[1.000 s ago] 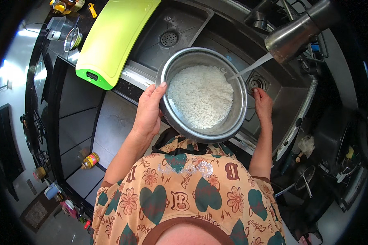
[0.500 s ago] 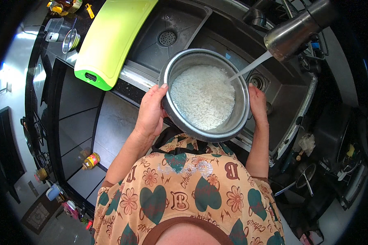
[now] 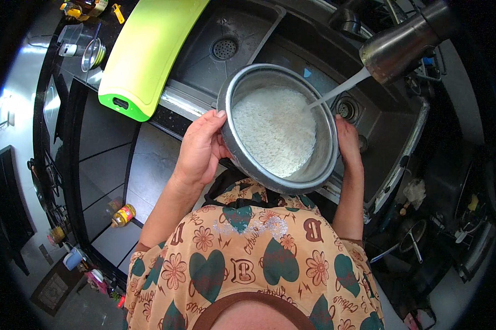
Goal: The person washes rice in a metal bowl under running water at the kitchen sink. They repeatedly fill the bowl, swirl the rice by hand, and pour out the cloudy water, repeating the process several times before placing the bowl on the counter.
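Note:
A round metal pot (image 3: pixel 238 144) is held over the front edge of the sink, tilted slightly. Inside it lies white rice (image 3: pixel 273 129) under cloudy water. My left hand (image 3: pixel 202 144) grips the pot's left rim, thumb on top and fingers beneath. On the opposite side my right hand (image 3: pixel 348 140) holds the rim, its fingers partly hidden behind the pot. From the dark faucet (image 3: pixel 396 47) at the upper right, a stream of water (image 3: pixel 341 88) runs into the pot near its right inner wall.
A dark double-basin sink (image 3: pixel 201 52) lies beyond the pot, with a drain in each basin. A green cutting board (image 3: pixel 149 55) rests across its left edge. Left of that is a small bowl (image 3: pixel 94 54). A yellow-capped bottle (image 3: pixel 123 215) stands lower left; a strainer (image 3: pixel 412 236) is at right.
The pot has shifted very slightly to the right and tilts a little more. Water keeps running into it, and both hands keep their grip.

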{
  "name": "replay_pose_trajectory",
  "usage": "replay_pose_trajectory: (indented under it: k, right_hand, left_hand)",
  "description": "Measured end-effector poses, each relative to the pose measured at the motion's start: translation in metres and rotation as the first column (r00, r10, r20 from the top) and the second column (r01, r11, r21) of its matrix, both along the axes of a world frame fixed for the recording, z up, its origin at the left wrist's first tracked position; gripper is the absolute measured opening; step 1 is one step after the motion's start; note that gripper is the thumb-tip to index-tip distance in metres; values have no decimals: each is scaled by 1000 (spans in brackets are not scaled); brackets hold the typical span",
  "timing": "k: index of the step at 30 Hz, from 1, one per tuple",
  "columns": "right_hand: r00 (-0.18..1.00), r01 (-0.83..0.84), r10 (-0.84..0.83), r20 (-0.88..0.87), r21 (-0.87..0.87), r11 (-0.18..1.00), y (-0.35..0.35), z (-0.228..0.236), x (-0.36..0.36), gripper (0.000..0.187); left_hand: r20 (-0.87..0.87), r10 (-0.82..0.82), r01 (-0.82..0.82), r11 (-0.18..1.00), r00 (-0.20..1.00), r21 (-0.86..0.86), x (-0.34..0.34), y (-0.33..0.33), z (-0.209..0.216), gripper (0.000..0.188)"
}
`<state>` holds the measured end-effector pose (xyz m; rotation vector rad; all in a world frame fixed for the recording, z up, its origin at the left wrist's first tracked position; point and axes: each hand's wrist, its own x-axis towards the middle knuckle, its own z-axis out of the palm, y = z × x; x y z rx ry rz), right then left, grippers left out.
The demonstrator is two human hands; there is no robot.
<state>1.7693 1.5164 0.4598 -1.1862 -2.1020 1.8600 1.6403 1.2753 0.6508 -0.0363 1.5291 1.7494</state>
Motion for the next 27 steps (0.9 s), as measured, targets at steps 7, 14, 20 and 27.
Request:
replay_pose_trajectory:
  k: [7,14,20,27]
  right_hand:
    - [985,140,-157,-72,-202,969,-6,9,3,41]
    - [881,355,-369,-295,-103,929,2,-11,4,34]
    - [769,469,-450,-454,-79,880,14,25,6,30]
    - [734,461,-420,-533,-62,885,30,46,23,25]
  left_hand:
    - [-18,-32,32,999,999,12,-1,1,1,27]
    - [-128,39,-54,991,991,-121,4,8,-7,18]
    - [-138,-53,28,984,989,-175,-3,5,-32,25]
    - [-65,-157,137,960,985,-244,-3,7,-49,27]
